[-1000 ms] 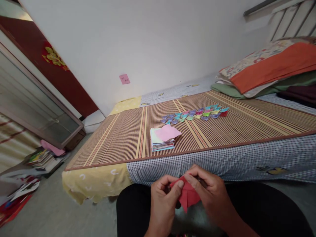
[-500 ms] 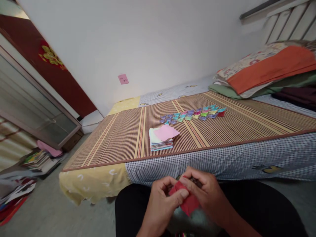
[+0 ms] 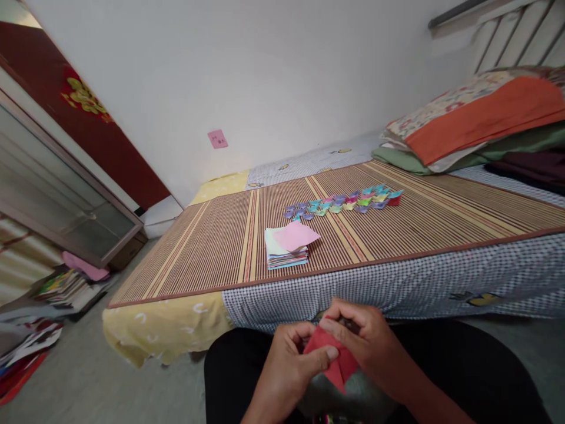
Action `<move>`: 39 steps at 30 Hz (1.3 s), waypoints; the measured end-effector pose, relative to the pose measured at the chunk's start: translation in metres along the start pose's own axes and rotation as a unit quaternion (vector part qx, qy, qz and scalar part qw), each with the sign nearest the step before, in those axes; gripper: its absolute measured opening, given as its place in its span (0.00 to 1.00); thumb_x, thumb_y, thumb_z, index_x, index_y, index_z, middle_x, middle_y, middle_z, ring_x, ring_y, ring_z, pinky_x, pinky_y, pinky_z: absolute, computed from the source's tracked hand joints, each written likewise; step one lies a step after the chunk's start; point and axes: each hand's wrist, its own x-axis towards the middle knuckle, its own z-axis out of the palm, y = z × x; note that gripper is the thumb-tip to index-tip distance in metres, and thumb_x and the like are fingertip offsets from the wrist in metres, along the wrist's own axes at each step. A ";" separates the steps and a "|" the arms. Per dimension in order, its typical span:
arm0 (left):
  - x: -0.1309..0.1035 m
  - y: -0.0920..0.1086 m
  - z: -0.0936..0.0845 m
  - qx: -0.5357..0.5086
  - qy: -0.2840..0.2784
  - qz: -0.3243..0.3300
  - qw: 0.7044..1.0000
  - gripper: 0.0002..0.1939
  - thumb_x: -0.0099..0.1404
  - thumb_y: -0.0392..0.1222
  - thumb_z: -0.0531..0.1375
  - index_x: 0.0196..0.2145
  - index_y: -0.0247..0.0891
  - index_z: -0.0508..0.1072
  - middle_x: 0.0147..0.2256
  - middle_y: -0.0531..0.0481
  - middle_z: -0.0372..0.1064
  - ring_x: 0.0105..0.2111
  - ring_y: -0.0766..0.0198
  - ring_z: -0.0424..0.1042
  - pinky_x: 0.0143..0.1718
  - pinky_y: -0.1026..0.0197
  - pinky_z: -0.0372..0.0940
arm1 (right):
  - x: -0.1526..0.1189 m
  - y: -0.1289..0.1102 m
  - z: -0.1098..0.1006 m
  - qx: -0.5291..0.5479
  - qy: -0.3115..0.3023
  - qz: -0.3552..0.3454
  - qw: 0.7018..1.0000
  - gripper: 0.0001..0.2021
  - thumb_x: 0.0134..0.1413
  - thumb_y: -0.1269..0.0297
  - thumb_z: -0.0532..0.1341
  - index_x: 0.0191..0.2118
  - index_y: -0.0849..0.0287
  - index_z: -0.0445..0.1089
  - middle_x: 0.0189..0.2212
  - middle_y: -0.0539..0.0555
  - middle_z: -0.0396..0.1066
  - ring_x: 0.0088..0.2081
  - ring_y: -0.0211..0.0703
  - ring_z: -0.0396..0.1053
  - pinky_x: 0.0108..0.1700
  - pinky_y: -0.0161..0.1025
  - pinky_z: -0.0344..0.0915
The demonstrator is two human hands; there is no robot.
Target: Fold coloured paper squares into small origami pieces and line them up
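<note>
Between both hands, above the lap, is a piece of red origami paper point(image 3: 338, 363), partly folded with a crease and a point facing down. My left hand point(image 3: 293, 359) pinches its left side, thumb lying on top. My right hand point(image 3: 364, 341) grips the upper right part, and its thumb presses near the top corner. The fingers behind the paper are hidden. Beyond the hands, on the mat, sits a stack of square paper point(image 3: 286, 258) with a pink sheet point(image 3: 296, 235) askew on top. Farther back lie rows of small folded paper pieces point(image 3: 338, 203) in several colours.
A striped mat point(image 3: 212, 247) covers the bed, with a checked sheet point(image 3: 397, 288) hanging at its front edge. Folded bedding point(image 3: 485, 118) is piled at the right. Books point(image 3: 66, 288) lie on the left, near a glass-fronted cabinet point(image 3: 70, 176).
The red paper has turned slightly, showing more of its face, and its lower point sits a little lower. Both hands keep hold of it with small finger shifts.
</note>
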 end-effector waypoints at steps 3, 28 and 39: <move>0.003 -0.004 0.001 -0.008 0.034 0.021 0.999 0.21 0.51 0.53 0.75 0.23 0.32 0.78 0.20 0.54 0.63 0.22 0.70 0.56 0.26 0.66 0.54 | 0.000 0.001 0.001 0.004 -0.006 0.002 1.000 0.13 0.61 0.57 0.62 0.29 0.59 0.72 0.24 0.48 0.66 0.28 0.39 0.62 0.30 0.36 0.59; 0.006 -0.015 -0.008 -0.028 0.063 0.061 0.996 0.19 0.57 0.52 0.73 0.28 0.32 0.77 0.23 0.53 0.63 0.23 0.70 0.56 0.27 0.66 0.55 | -0.008 0.013 -0.009 -0.030 -0.019 -0.003 0.999 0.20 0.66 0.52 0.58 0.23 0.56 0.63 0.20 0.46 0.59 0.25 0.39 0.57 0.29 0.36 0.55; 0.002 0.003 0.005 0.053 0.049 0.035 0.997 0.24 0.55 0.53 0.73 0.18 0.36 0.65 0.18 0.58 0.54 0.21 0.71 0.50 0.23 0.66 0.48 | -0.002 0.006 -0.008 0.019 -0.034 0.033 0.999 0.14 0.61 0.55 0.62 0.28 0.59 0.69 0.23 0.48 0.64 0.27 0.39 0.61 0.29 0.35 0.57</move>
